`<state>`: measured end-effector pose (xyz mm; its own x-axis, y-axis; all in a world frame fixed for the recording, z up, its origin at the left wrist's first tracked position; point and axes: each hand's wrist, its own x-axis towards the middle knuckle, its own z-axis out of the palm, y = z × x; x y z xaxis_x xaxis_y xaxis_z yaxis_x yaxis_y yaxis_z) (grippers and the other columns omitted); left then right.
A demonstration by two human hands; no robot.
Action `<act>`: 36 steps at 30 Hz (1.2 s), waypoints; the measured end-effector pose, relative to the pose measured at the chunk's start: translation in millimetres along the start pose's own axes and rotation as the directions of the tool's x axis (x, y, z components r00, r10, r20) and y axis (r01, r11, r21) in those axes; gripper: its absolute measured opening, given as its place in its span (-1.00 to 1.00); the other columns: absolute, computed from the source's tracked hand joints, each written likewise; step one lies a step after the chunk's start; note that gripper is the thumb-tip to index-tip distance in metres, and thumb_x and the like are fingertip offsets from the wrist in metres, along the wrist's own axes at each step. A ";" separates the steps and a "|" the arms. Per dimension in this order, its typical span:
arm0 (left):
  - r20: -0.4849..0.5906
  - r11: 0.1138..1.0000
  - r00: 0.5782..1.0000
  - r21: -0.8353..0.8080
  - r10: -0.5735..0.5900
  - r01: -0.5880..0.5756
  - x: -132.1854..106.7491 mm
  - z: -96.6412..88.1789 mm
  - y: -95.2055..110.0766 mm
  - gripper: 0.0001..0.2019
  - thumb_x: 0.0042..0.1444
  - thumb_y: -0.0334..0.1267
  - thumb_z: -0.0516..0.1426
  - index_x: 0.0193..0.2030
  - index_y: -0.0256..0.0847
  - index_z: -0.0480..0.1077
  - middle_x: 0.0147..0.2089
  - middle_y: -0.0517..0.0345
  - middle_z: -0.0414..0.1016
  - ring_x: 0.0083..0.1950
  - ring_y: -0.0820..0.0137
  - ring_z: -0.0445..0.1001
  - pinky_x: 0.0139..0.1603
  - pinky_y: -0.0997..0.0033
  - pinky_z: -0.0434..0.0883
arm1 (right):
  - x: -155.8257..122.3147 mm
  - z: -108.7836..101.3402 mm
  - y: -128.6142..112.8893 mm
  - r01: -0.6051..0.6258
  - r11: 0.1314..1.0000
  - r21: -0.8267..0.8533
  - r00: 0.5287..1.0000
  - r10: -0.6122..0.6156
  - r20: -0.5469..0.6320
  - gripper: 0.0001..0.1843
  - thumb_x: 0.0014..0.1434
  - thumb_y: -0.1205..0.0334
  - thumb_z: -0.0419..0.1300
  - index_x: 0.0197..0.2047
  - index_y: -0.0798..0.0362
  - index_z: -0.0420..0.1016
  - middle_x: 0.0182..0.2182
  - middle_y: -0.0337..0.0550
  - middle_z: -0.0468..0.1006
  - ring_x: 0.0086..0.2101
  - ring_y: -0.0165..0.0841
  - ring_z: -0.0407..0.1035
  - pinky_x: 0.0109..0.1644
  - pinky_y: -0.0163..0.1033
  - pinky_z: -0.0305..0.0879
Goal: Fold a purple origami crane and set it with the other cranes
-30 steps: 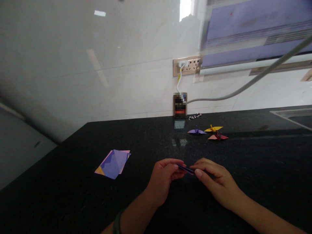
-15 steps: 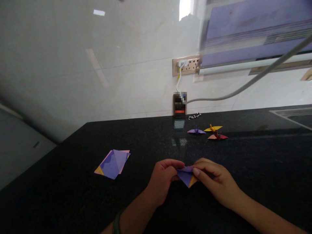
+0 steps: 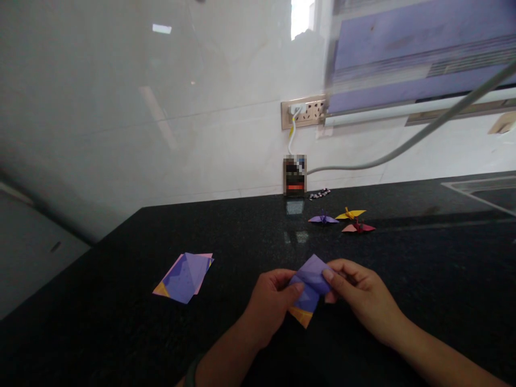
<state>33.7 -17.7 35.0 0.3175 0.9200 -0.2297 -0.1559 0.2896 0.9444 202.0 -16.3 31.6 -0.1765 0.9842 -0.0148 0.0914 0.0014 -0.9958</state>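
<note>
Between my two hands is a folded sheet of origami paper (image 3: pixel 313 273), purple with an orange-yellow tip pointing down towards me. My left hand (image 3: pixel 272 303) pinches its left edge, thumb on top. The right edge sits between the thumb and fingers of my right hand (image 3: pixel 357 293); some of those fingertips are hidden behind it. To the left, a small stack of paper sheets (image 3: pixel 185 279) lies on the black counter (image 3: pixel 121 338), purple on top with pink and yellow edges showing.
Three paper cranes stand farther back: a purple crane (image 3: pixel 323 219), a yellow crane (image 3: pixel 350 214) and a red-pink crane (image 3: pixel 358 228). Behind them lie a beaded string (image 3: pixel 320 194) and a blurred box (image 3: pixel 295 176) against the wall. A grey cable (image 3: pixel 387 159) runs right from the box.
The purple paper has opened out from a narrower folded triangle, a flap now standing up towards the back. Both hands still grip it, the left thumb now lying further over its face.
</note>
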 end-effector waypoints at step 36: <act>0.045 0.958 0.985 -0.229 -0.165 0.171 0.6 -13.8 7.0 -0.90 -0.15 -0.38 0.17 -0.44 -0.36 0.44 -0.55 0.15 0.41 -0.54 0.53 0.33 -0.43 0.49 0.24 | 3.9 -23.6 -10.1 0.767 0.460 -0.447 0.637 -0.472 0.609 -0.53 0.07 0.37 0.06 0.07 -0.07 0.23 -0.15 -0.09 0.43 -0.21 -0.33 0.34 -0.19 -0.22 0.26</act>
<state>20.0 -11.5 38.2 0.3802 0.8469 -0.3717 -0.3092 0.4952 0.8119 223.5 -8.3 43.7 -0.7526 0.5188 0.4054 0.3447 0.8351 -0.4288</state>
